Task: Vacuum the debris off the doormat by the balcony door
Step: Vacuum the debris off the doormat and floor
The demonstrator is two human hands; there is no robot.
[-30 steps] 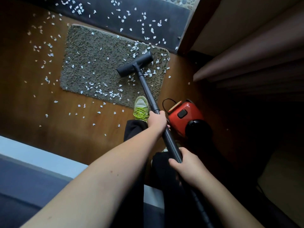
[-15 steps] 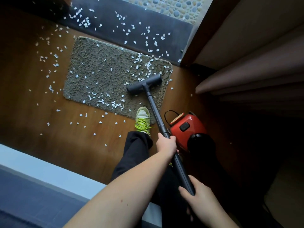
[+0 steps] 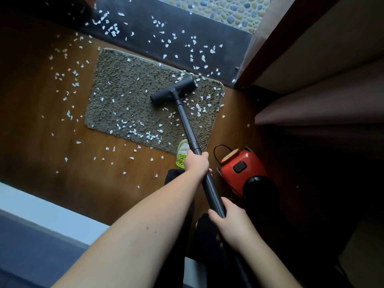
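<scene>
Wood floor (image 3: 62, 173) by balcony door, doormat (image 3: 128, 96) littered with paper bits (image 3: 145, 136). Left hand (image 3: 197, 162), right hand (image 3: 230, 222) both wrapped round wand (image 3: 187, 125); nozzle (image 3: 173, 91) near mat's far right corner. Tip: slow overlapping strokes, foot pinning near edge.

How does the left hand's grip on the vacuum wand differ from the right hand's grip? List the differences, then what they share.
1. The left hand grips the vacuum wand higher along it, nearer the floor head; the right hand grips its lower end, nearer the body.
2. The left arm is stretched forward; the right stays close in.
Shared: both hands curl round the same wand.
</scene>
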